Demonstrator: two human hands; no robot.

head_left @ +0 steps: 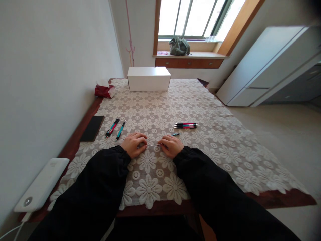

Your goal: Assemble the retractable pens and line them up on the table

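Note:
My left hand (134,144) and my right hand (171,146) rest close together on the lace tablecloth (147,187). A thin white rod (154,145), slim as a pen refill, spans the gap between them. The fingers of my right hand are pinched on one end of it. On the left, my fingers are curled near the other end; what they hold is hidden. Just beyond my right hand lies a teal and black pen or pen part (176,134), partly covered. Several pens (185,125) lie side by side farther out on the right.
Left of my hands lie more pens (112,128), a single teal pen (120,130) and a dark flat rectangle (92,128). A white box (149,79) stands at the far end, with a red packet (104,91) beside it. A white power bank (41,185) with cable sits near left.

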